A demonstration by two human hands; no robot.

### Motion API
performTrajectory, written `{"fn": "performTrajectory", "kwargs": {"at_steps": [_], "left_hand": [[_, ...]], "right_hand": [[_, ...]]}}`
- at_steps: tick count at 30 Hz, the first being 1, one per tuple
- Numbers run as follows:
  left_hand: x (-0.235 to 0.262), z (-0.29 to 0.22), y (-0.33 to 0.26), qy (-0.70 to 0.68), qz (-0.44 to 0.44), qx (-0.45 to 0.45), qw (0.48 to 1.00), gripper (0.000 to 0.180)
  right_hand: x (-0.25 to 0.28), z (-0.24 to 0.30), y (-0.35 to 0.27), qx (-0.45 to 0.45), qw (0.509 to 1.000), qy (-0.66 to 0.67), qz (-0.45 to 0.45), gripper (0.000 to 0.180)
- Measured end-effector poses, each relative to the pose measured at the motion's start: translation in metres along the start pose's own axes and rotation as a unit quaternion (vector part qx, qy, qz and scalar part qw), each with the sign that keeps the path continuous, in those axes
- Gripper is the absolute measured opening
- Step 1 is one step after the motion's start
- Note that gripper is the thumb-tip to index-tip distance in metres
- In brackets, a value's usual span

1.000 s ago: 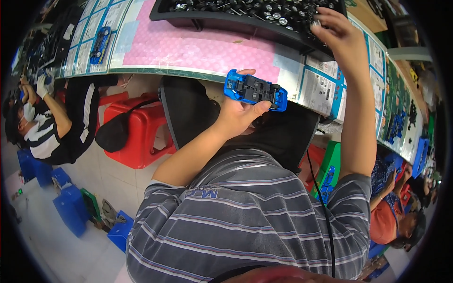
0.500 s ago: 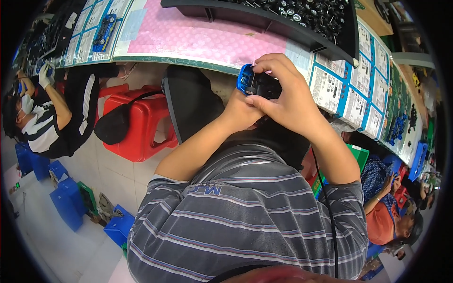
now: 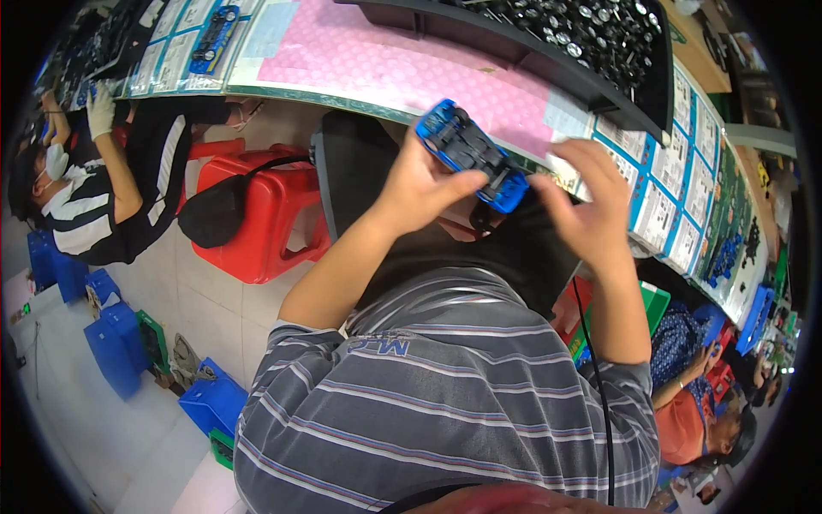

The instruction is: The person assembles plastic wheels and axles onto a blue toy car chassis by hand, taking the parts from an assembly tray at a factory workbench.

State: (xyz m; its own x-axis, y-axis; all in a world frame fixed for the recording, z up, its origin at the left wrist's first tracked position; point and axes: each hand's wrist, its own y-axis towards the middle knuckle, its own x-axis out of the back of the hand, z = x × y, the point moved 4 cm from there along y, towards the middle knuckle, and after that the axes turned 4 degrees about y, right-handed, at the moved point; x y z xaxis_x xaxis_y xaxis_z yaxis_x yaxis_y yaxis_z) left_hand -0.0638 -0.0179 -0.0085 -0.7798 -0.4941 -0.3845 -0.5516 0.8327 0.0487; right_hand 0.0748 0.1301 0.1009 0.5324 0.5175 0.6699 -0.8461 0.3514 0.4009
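Head view: blue toy car [image 3: 471,154], underside up, by near edge of pink sheet [image 3: 368,73]; left hand [image 3: 419,188], grip clasping car; right hand [image 3: 597,206], grip released, off sheet's near right corner; black tray [image 3: 514,58] of small wheels [image 3: 591,34] beyond sheet; second blue car [image 3: 214,38] on bench [image 3: 246,79], left of sheet

So the outfit's a dark grey shirt [image 3: 445,411], kinda faded, with pale stripes running across it and thin blue and reddish lines mixed in. There's a blue-lettered logo [image 3: 383,347] over on the left. Short sleeves, striped too: left sleeve [image 3: 287,351], right sleeve [image 3: 621,394]. Left hand [image 3: 415,190] and right hand [image 3: 595,206] are both bare, forearms too. A thin black cable [image 3: 607,420] runs down the shirt's right side. Black stuff [image 3: 514,257] covers the lap, can't tell if it's trousers or an apron.
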Motion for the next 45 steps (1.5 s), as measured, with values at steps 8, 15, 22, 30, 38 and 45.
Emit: {"fn": "performTrajectory", "kwargs": {"at_steps": [8,15,22,30,38,45], "left_hand": [[0.135,-0.072,0.040,0.032,-0.188,-0.017,0.982,0.039],[0.236,-0.125,0.088,0.300,-0.302,0.067,0.902,0.054],[0.277,-0.140,0.108,0.480,-0.321,0.019,0.816,0.053],[0.253,-0.127,0.068,0.656,-0.363,-0.051,0.659,0.082],[0.287,-0.132,0.088,0.678,-0.375,-0.100,0.624,0.066],[0.272,-0.124,0.050,0.713,-0.388,-0.136,0.568,0.068]], "right_hand": [[0.089,-0.185,-0.096,-0.277,0.919,-0.131,-0.247,0.010],[0.067,-0.173,-0.070,-0.222,0.935,-0.214,-0.174,0.014],[0.066,-0.166,-0.067,-0.240,0.932,-0.203,-0.179,0.013],[0.071,-0.168,-0.067,-0.224,0.937,-0.199,-0.181,0.014],[0.085,-0.171,-0.085,-0.227,0.941,-0.133,-0.211,0.010],[0.140,-0.177,-0.141,-0.211,0.906,-0.167,-0.328,0.018]]}}
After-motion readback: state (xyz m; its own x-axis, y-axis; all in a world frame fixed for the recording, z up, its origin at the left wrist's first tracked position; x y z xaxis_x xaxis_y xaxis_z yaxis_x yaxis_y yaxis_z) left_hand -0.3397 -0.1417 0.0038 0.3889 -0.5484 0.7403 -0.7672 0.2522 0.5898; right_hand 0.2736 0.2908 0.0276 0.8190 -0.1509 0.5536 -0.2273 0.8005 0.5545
